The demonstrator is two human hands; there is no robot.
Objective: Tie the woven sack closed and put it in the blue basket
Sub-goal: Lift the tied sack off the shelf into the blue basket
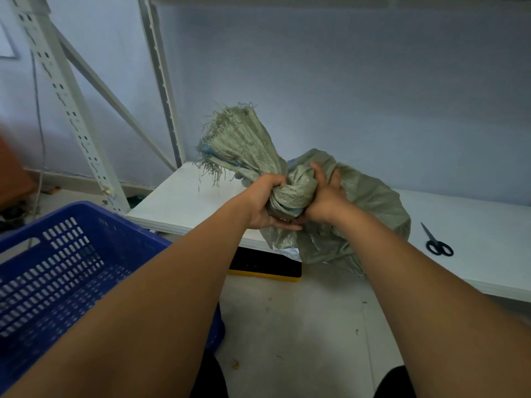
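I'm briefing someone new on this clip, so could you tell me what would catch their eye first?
First, the woven sack at the centre, on the white shelf, its twisted neck in the grip of the left hand and right hand. Next, the blue basket at lower left, then the scissors at right.

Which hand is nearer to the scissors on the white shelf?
Right. The right hand grips the woven sack on the side toward the scissors. The left hand grips the twisted neck, farther from them.
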